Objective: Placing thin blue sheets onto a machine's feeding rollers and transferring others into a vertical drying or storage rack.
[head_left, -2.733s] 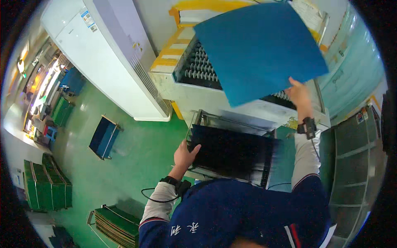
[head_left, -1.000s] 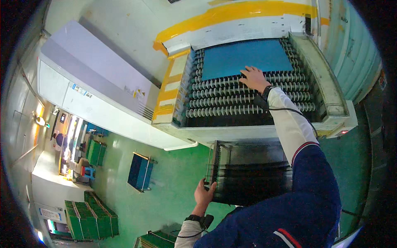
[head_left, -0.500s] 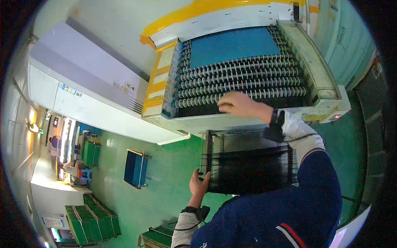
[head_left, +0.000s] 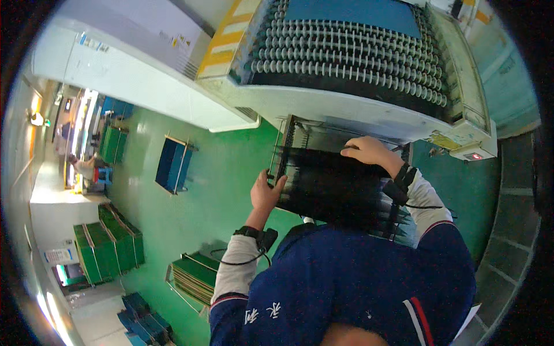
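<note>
A wire-sided rack [head_left: 290,130] stands below the conveyor's near edge, holding a row of thin black panels [head_left: 334,181] on edge. My left hand [head_left: 267,193] is at the rack's left side, thumb and fingers curled around its frame. My right hand [head_left: 372,154] reaches over the panels from the right. Its fingertips are closed at the far top edge of the front-most black panel in the row. Beyond the rack, a flat blue panel [head_left: 355,16] lies on the white roller wheels of the conveyor machine [head_left: 352,55].
A white machine housing [head_left: 133,81] runs along the left. On the green floor are a blue bin-like rack [head_left: 173,164], a cart of stacked green boards [head_left: 196,277] and more green stacks [head_left: 109,248]. Grey panelling [head_left: 513,219] lines the right. Another person [head_left: 86,167] sits far left.
My right hand has come back from above the rollers to the panels in the rack. My left hand stays at the rack's left side. The whole view has tipped downward.
</note>
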Action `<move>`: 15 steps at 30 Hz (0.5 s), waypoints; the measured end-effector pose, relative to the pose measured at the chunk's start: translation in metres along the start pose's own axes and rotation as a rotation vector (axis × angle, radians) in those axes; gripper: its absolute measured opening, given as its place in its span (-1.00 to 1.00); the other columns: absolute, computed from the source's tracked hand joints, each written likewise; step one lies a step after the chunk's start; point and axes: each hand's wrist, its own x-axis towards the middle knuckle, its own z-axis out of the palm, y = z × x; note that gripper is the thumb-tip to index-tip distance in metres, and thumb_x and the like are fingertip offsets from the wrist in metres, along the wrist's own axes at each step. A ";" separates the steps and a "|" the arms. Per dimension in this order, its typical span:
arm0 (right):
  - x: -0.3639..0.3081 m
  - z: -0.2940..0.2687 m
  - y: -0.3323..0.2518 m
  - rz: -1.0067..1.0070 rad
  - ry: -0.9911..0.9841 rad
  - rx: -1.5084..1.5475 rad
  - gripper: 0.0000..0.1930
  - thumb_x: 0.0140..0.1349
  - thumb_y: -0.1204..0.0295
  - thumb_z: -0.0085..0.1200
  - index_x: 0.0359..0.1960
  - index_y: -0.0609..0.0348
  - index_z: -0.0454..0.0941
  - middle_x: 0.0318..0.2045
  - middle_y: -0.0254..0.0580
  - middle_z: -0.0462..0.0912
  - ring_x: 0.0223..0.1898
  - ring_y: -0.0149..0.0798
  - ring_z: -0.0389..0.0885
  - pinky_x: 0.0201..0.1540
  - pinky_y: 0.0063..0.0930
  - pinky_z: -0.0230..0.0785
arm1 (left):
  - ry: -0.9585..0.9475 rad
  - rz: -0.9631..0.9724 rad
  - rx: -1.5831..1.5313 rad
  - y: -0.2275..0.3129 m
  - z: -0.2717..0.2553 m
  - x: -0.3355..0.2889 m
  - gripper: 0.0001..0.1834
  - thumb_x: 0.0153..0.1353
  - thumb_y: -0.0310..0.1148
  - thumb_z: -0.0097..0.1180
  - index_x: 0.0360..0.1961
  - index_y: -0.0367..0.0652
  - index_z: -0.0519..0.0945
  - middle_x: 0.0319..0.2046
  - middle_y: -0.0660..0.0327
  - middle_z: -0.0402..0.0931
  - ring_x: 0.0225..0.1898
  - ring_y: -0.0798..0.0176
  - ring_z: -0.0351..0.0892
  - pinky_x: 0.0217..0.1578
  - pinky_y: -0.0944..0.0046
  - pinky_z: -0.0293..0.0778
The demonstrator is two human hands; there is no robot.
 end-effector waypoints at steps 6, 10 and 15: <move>0.004 0.005 -0.007 0.016 -0.008 -0.019 -0.44 0.30 -0.15 0.13 -0.03 0.10 0.73 -0.17 0.06 0.76 -0.08 0.12 0.71 -0.01 -0.11 0.50 | -0.049 -0.045 -0.014 -0.001 -0.006 -0.005 -0.11 0.17 0.30 0.26 0.20 -0.32 0.50 -0.01 -0.07 0.65 0.01 -0.14 0.66 0.01 -0.02 0.56; 0.013 0.018 0.003 -0.050 0.017 -0.002 -0.40 0.32 -0.22 0.07 -0.18 0.12 0.76 -0.29 0.09 0.76 -0.17 0.20 0.71 -0.05 0.00 0.50 | -0.055 -0.054 -0.012 0.002 -0.009 -0.003 -0.12 0.16 0.30 0.26 0.18 -0.32 0.50 -0.01 -0.05 0.66 0.00 -0.14 0.67 -0.01 -0.02 0.57; 0.016 0.023 0.007 -0.036 0.091 -0.077 -0.41 0.34 -0.16 0.07 -0.36 0.21 0.71 -0.42 0.18 0.70 -0.28 0.27 0.67 -0.18 0.04 0.48 | -0.039 -0.027 0.005 0.001 -0.008 -0.001 -0.13 0.14 0.28 0.29 0.19 -0.27 0.51 -0.03 -0.09 0.67 -0.05 -0.15 0.69 -0.01 -0.03 0.57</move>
